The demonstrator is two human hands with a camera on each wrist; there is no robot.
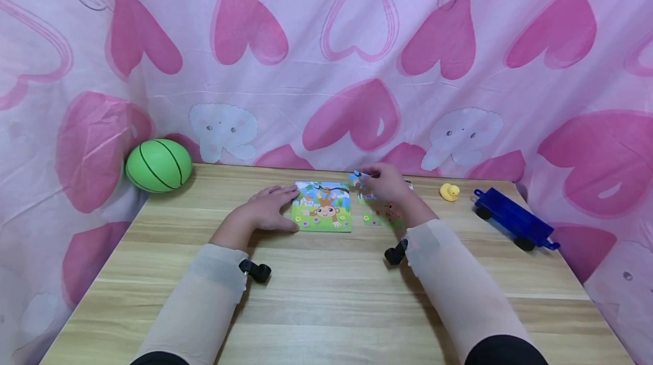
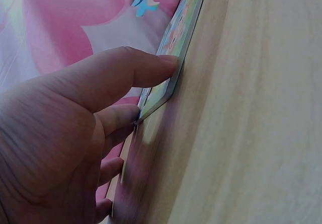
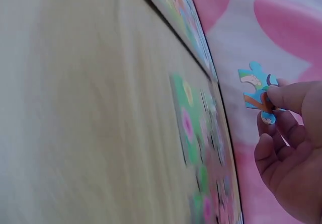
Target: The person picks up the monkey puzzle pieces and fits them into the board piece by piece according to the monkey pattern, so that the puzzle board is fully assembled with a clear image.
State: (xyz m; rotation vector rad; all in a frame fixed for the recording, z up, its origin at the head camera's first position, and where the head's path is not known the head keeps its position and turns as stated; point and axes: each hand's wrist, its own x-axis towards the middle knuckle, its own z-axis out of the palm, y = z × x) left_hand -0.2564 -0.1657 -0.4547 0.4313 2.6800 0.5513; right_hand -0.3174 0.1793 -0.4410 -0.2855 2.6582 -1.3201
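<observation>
The right hand point(image 1: 386, 185) is pinching a puzzle piece point(image 3: 259, 84) — loosening could drop it; the left hand point(image 1: 266, 207) (uncurled) is touching the puzzle board point(image 1: 324, 209).

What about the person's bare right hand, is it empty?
No, in the right wrist view the bare right hand pinches a flat, blue-and-orange jigsaw puzzle piece.

Right grip point(image 1: 389, 185) pinching aloft, left grip point(image 1: 266, 207) spread low
</observation>
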